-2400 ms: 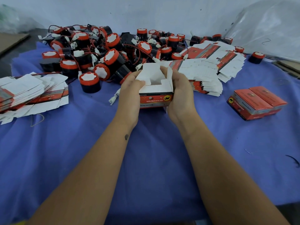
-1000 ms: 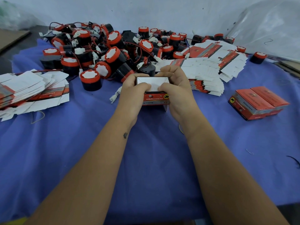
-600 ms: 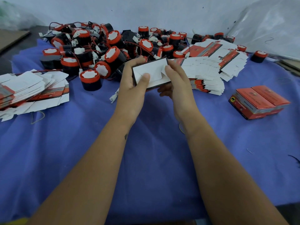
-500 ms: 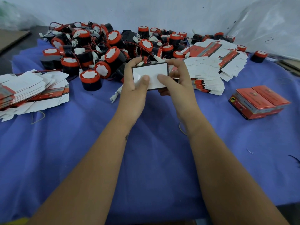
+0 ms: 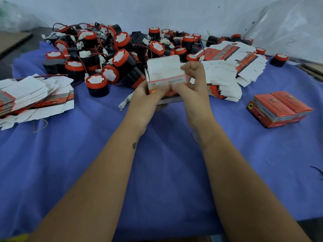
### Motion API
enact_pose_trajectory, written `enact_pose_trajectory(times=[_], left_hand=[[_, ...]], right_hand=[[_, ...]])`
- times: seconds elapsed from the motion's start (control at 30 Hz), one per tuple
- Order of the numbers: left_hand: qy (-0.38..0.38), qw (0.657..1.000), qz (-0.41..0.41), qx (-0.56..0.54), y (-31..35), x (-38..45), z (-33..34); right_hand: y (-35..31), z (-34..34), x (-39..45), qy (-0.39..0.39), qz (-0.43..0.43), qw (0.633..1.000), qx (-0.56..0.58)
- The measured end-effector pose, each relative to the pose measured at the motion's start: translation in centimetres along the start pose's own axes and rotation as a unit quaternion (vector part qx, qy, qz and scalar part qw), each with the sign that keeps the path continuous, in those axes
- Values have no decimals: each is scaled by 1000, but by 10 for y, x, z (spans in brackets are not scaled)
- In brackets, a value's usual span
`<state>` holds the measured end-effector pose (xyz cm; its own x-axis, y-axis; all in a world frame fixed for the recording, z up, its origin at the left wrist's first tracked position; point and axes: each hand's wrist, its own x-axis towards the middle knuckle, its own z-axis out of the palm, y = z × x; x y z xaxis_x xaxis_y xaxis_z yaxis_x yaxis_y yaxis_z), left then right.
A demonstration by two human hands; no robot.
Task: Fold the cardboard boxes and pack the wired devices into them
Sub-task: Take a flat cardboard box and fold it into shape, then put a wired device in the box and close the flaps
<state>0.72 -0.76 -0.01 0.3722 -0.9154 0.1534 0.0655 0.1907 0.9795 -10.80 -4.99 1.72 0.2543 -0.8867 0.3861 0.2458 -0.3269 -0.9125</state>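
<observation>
Both hands hold a small red-and-white cardboard box above the blue cloth, its white flap side turned up and blurred by motion. My left hand grips its lower left side. My right hand grips its right side, fingers curled over the edge. Behind lies a heap of black wired devices with red caps. Flat unfolded boxes lie in a stack at the left and in another behind my right hand.
Two closed red boxes sit side by side at the right on the blue cloth. A lone device stands at the far right. A clear plastic sheet hangs at the back right.
The box has been turned in both hands, from its white face tilted toward me to a red edge showing, and has dropped slightly. My right hand's fingers have curled over its right end.
</observation>
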Motion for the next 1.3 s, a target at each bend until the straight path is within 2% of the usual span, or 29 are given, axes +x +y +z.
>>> enact_pose_trajectory(times=[0.13,0.27,0.37,0.4,0.47,0.53,0.6,0.67,0.77,0.87,0.97,1.03,1.1,1.17,1.3], left_hand=[[5,996,80,31,-6,3,-5],[1,996,37,79,-10,0,-3],[103,987,67,100,-5,2,-3],[149,982,79,85,-3,3,-5],[240,965,104,28,0,6,-12],[325,935,142,-27,3,9,-19],[387,905,165,-62,8,10,-24],[412,889,165,-111,11,9,-25],[372,897,133,-197,13,8,-24],[255,935,62,-239,11,6,-18],[171,957,-33,-231,5,8,-12],[170,957,-64,-227,1,11,-11],[201,951,-70,-223,0,14,-13],[226,947,-71,-218,-2,15,-14],[234,947,-66,-211,-2,15,-14]], right_hand=[[4,-1,1,12,53,998,22],[8,-4,6,-4,46,999,-26],[12,-1,7,33,85,995,41],[13,0,7,45,96,994,27],[16,3,5,34,93,992,-75],[21,4,2,-17,67,975,-212],[25,7,4,-60,56,932,-353],[27,11,14,-73,41,887,-454],[31,20,34,-100,29,873,-476],[41,28,57,-111,9,863,-492],[55,34,76,-121,70,865,-483],[64,35,85,-105,106,864,-480],[67,37,86,-65,116,866,-482],[67,36,85,-30,112,891,-440],[60,33,67,-4,101,969,-223]])
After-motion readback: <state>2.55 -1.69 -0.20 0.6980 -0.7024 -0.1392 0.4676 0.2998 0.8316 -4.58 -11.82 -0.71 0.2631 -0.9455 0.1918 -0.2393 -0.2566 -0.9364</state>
